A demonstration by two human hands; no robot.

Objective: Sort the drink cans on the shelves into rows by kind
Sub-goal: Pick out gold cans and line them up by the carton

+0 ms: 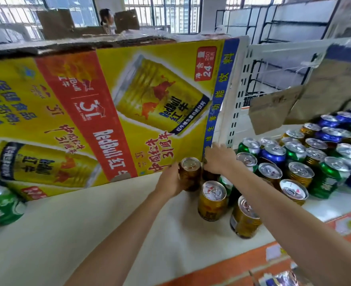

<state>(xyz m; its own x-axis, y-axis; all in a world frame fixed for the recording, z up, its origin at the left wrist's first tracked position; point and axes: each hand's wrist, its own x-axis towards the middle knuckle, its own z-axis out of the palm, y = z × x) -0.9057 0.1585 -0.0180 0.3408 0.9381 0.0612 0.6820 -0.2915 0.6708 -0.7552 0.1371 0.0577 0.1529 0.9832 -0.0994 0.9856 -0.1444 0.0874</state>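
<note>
The left hand (168, 181) is wrapped round a gold can (190, 171) at the back of the shelf (108, 223), hard against the big yellow carton (87, 112). The right hand (219, 156) lies over a second gold can just beside it, fingers curved down; whether it truly grips that can I cannot tell, since the can is mostly hidden.

The likely trouble is crowding — the right forearm passes close above the upright cans (300, 172) behind it, and a careless sweep could topple one into its neighbours. The carton leans over the spot too, so a can lifted high might knock its lower edge.

The cans themselves are short and shiny, with silver tops: gold, green and blue, mixed together on the right of the shelf. Two more gold cans (211, 200) stand in front, starting a row.
</note>
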